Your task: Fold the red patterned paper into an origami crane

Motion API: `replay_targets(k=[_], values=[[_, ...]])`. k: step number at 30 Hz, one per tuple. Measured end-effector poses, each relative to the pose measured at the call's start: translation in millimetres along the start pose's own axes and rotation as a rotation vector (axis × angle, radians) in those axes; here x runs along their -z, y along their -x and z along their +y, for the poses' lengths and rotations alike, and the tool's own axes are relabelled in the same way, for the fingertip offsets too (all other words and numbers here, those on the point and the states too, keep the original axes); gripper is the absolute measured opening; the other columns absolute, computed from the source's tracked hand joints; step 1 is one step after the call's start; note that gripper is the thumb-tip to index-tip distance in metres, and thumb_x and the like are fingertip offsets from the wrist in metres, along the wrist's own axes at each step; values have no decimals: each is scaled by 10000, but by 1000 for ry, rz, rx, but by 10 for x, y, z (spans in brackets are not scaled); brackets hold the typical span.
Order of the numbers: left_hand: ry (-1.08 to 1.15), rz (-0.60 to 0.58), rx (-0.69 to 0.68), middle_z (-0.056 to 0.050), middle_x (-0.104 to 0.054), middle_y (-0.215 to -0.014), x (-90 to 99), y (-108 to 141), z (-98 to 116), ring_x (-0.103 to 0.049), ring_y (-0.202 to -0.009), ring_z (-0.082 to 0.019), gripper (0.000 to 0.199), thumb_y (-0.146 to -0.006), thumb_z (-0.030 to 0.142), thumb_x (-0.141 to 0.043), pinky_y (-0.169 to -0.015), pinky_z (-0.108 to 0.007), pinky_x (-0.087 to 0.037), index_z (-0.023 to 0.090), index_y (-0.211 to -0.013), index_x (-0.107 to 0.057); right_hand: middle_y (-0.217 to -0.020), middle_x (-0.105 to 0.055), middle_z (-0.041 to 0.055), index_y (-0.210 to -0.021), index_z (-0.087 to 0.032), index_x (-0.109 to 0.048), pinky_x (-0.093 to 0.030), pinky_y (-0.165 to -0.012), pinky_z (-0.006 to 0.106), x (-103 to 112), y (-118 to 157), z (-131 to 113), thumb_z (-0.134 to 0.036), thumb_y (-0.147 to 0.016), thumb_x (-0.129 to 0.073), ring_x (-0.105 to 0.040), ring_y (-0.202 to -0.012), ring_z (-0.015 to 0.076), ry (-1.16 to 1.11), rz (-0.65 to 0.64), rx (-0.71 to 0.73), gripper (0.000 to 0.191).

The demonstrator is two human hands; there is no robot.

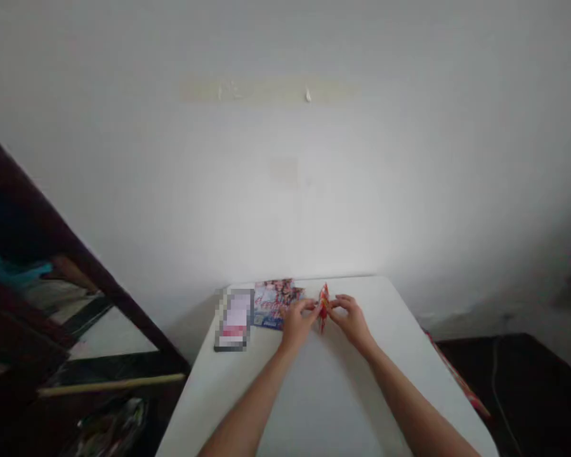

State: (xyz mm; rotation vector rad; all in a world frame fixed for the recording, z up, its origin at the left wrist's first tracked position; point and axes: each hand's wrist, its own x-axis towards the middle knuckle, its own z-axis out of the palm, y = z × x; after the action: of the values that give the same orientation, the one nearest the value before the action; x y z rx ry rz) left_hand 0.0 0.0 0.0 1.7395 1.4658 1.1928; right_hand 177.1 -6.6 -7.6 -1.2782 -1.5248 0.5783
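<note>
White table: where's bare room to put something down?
On the white table: between the left forearm and right forearm; right of the right forearm; and nearer than the grey pixelated rectangle. Crowded: back left and middle, with that rectangle, blue-and-pink printed paper, left hand, right hand and their red-and-white object.

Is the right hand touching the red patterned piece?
Touching: in the head view, the right hand has its fingers against the side of the red patterned piece, with no gap visible.

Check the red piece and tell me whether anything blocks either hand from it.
Nothing visible does: the fingers of the left hand and right hand meet the red piece from opposite sides. The printed sheet lies left of it.
</note>
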Motion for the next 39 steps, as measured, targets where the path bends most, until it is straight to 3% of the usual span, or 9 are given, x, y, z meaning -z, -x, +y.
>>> replay_targets(k=[9, 12, 17, 22, 28, 32, 39], values=[[-90, 1, -20, -52, -784, -936, 28, 19, 70, -688, -964, -225, 161, -823, 353, -699, -1066, -498, -426, 233, -887, -786, -902, -716, 56, -786, -231, -721, -442, -964, 403, -5, -12, 52, -446, -781, -707, -620, -995, 247, -8, 17, 24, 215], [-195, 15, -5, -44, -767, -1007, 57, 21, 111, -639, -1097, -264, 114, -794, 307, -726, -1109, -569, -359, 257, -876, -788, -883, -712, 48, -785, -228, -708, -447, -938, 385, -10, -17, 86, -425, -779, -696, -621, -946, 233, 18, -7, 6, 198], [-347, 25, 45, -43, -666, -1290, 68, 31, 140, -482, -1318, -326, 94, -740, 256, -787, -1128, -643, -295, 290, -826, -797, -905, -720, 49, -819, -221, -701, -438, -954, 398, -19, -12, 112, -362, -775, -670, -626, -946, 230, 105, -56, -26, 151], [-462, -37, 47, -18, -569, -1439, 20, 60, 85, -335, -1433, -373, 68, -781, 306, -769, -1124, -746, -217, 314, -845, -789, -974, -740, 38, -877, -252, -740, -294, -1114, 540, -28, 20, 53, -295, -792, -664, -595, -1102, 259, 318, -122, -52, 122], [-585, -63, 23, -59, -553, -1446, -23, 81, 41, -324, -1437, -375, 171, -825, 432, -723, -1132, -755, -188, 316, -937, -780, -1105, -741, 34, -931, -314, -776, -63, -1148, 702, -8, 44, 2, -315, -842, -649, -480, -1269, 330, 447, -203, -37, 156], [-605, -40, -11, -51, -555, -1441, -4, 91, 48, -354, -1421, -363, 258, -833, 482, -708, -1123, -764, -193, 390, -1070, -754, -1118, -743, 25, -936, -335, -783, -21, -1145, 724, 7, 38, 7, -343, -873, -612, -472, -1285, 319, 436, -233, -49, 183], [-626, -92, 2, -1, -528, -1489, 36, 75, 20, -312, -1445, -377, 183, -829, 503, -709, -1119, -788, -142, 426, -974, -789, -1119, -746, 10, -913, -352, -793, -15, -1149, 720, 2, 31, 28, -382, -873, -617, -462, -1300, 308, 448, -233, -68, 183]])
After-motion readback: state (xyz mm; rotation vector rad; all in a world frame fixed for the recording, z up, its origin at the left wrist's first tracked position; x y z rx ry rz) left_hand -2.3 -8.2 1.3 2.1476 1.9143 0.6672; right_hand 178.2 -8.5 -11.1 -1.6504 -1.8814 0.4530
